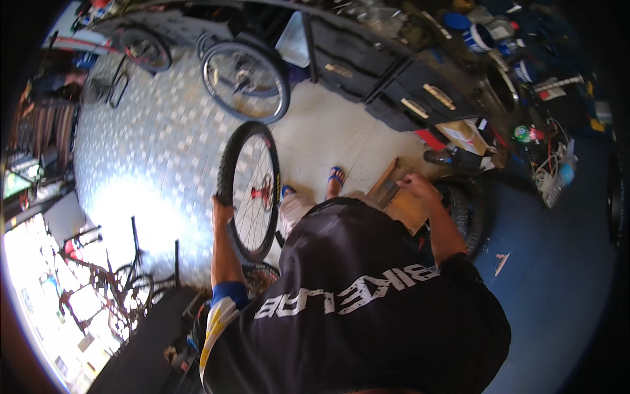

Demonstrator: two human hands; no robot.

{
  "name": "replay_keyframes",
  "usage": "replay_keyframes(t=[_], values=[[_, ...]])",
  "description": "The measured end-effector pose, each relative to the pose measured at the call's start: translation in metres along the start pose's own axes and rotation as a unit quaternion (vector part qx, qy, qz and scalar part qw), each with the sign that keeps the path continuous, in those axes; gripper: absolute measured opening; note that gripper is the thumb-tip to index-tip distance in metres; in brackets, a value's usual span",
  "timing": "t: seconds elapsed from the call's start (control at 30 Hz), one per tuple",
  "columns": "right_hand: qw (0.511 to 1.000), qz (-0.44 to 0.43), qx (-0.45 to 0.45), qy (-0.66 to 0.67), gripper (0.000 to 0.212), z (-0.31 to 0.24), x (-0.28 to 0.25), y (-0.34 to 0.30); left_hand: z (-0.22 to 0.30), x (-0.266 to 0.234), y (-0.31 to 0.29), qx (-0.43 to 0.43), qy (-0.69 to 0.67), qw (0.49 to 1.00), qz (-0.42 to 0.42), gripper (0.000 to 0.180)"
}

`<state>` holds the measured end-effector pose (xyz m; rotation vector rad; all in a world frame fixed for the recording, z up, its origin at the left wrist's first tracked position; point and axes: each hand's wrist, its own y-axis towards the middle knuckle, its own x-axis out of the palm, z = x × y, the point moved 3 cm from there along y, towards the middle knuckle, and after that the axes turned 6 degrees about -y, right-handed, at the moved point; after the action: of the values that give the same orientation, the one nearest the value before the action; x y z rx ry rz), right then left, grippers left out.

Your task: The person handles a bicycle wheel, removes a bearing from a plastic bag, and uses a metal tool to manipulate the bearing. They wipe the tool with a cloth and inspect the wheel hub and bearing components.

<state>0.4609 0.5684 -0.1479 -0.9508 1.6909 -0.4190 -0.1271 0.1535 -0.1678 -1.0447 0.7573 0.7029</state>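
Note:
My left hand point(222, 211) grips the black knobby tyre of a bicycle wheel point(261, 192) at its left edge. The wheel stands upright beside my left leg, with thin spokes and a red hub. Out to the right, my right hand point(418, 185) is raised with its fingers curled. Whether anything small is inside those fingers, I cannot make out. Below and beside this hand is a brown wooden box or stool point(401, 211), partly covered by my arm and body.
Another bicycle wheel point(245, 83) leans by the dark drawer cabinet point(348, 58) ahead. A further wheel point(141, 49) stands at far left. Black tyres point(467, 213) rest behind my right arm. Bicycle frames point(134, 262) stand at lower left. Bottles, tubs and tools crowd the bench point(453, 59).

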Motion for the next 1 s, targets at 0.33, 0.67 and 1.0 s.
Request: replay_keyframes(t=[0.33, 0.67, 1.0], values=[[0.998, 0.008, -0.052, -0.032, 0.035, -0.03, 0.002, 0.05, 0.082, 0.041, -0.035, 0.048, 0.049, 0.997, 0.033, 0.087], [0.992, 0.06, 0.019, 0.108, 0.021, -0.057, -0.047, 0.054, 0.174, 0.022, 0.074, 0.105, 0.08, 0.985, -0.107, 0.088], [0.985, 0.111, 0.13, 0.032, 0.043, -0.101, -0.087, 0.017, 0.278, 0.027, 0.088, 0.257, 0.162, 0.938, -0.164, 0.091]])
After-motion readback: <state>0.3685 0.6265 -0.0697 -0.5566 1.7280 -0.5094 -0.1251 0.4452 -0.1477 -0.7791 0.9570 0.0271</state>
